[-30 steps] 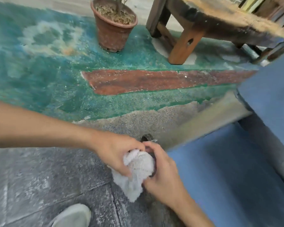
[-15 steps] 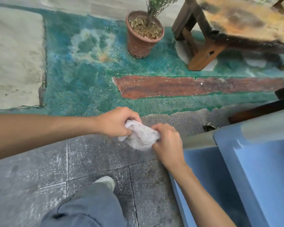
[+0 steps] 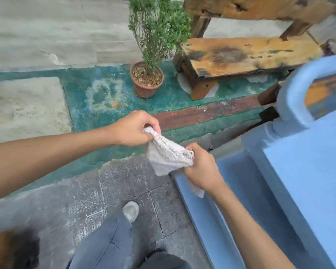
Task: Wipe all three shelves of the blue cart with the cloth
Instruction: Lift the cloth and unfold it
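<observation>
Floor [image 3: 124,193]: grey stone tiles near the feet, worn green paint farther out with a red-brown stripe, pale slabs at far left.
Cart [image 3: 308,181]: blue, at right; top shelf nearest the lens, a lower shelf showing below and to its left, rounded handle rising at the far end, blurred.
Bench [image 3: 246,53]: weathered wood, orange-brown with dark stains, standing on the green paint beyond the cart.
Plant [image 3: 155,26]: small-leaved green shrub, upright in its pot.
Pot [image 3: 146,82]: terracotta, on the green paint just left of the bench, dry litter on the soil.
Leg [image 3: 105,247]: grey-blue trousers, at bottom centre.
Cloth [image 3: 167,154]: white, nubbly, stretched in the air between both hands, above the floor just left of the cart's lower shelf; slack part hanging down in the middle, one corner poking out under the right wrist.
Left hand [image 3: 132,129]: knuckles up, fingers curled, pinching the cloth's upper left end.
Right hand [image 3: 202,167]: fingers curled, gripping the cloth's right end, over the lower shelf's edge.
Shoe [image 3: 131,210]: pale toe on the grey tiles, ahead of the leg.
</observation>
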`<state>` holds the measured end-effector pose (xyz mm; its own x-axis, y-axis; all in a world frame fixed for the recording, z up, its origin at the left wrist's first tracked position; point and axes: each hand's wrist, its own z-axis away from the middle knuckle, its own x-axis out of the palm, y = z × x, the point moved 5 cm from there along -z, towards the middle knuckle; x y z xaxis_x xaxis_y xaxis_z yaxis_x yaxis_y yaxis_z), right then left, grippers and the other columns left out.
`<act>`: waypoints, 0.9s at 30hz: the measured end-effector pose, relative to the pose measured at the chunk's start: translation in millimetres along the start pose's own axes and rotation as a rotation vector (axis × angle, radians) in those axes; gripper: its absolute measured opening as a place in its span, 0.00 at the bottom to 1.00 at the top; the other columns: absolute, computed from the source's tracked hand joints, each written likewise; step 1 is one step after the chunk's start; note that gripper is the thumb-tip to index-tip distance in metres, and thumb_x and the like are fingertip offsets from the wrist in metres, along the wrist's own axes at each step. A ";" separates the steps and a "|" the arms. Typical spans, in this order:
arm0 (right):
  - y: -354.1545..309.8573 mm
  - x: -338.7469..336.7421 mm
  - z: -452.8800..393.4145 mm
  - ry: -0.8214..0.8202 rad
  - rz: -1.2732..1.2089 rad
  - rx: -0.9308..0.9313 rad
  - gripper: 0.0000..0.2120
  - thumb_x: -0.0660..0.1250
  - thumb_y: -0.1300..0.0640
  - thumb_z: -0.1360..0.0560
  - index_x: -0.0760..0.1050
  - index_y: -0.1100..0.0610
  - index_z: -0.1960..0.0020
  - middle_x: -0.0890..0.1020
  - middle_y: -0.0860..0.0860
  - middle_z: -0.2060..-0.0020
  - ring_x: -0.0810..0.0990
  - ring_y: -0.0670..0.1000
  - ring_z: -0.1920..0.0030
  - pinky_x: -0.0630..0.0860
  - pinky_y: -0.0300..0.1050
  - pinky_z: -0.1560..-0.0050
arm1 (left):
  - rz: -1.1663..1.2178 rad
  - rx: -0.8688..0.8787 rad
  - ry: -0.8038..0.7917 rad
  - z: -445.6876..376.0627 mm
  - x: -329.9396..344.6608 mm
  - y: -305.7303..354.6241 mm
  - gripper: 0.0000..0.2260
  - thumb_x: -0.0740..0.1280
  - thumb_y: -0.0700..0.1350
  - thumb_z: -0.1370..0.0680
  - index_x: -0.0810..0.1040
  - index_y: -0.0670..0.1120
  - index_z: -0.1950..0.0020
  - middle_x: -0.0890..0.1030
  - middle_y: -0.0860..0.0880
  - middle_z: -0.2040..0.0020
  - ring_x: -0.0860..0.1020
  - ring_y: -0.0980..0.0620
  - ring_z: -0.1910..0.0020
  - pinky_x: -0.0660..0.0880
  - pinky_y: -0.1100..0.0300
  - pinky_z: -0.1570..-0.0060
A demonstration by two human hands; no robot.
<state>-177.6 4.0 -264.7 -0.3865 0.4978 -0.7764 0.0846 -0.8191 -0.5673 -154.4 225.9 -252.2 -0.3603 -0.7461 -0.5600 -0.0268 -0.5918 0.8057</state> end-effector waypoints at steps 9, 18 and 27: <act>-76.1 -186.6 91.9 -0.050 -0.297 -0.035 0.09 0.75 0.64 0.26 0.77 0.57 0.51 0.80 0.49 0.61 0.75 0.45 0.60 0.71 0.41 0.55 | -0.162 0.158 0.076 32.9 -99.2 189.6 0.18 0.63 0.30 0.29 0.84 0.51 0.55 0.85 0.49 0.56 0.82 0.51 0.55 0.77 0.56 0.54; -49.9 -303.1 178.0 0.091 -0.377 0.115 0.16 0.78 0.60 0.28 0.81 0.48 0.44 0.83 0.64 0.51 0.79 0.54 0.56 0.78 0.53 0.49 | -0.364 0.201 -0.039 25.9 -89.8 303.9 0.12 0.67 0.38 0.28 0.83 0.53 0.52 0.85 0.54 0.53 0.82 0.53 0.50 0.79 0.52 0.45; -8.8 -393.2 222.4 0.207 -0.585 0.201 0.11 0.77 0.50 0.27 0.79 0.55 0.59 0.86 0.60 0.61 0.80 0.55 0.63 0.73 0.46 0.64 | -0.263 0.291 -0.065 6.5 -91.9 386.3 0.07 0.65 0.49 0.25 0.84 0.56 0.56 0.85 0.49 0.56 0.82 0.36 0.54 0.77 0.36 0.52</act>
<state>-230.6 -248.0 106.6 -0.1298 0.9060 -0.4028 -0.2675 -0.4232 -0.8656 -137.6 67.9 111.8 -0.3637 -0.5542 -0.7487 -0.3860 -0.6418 0.6626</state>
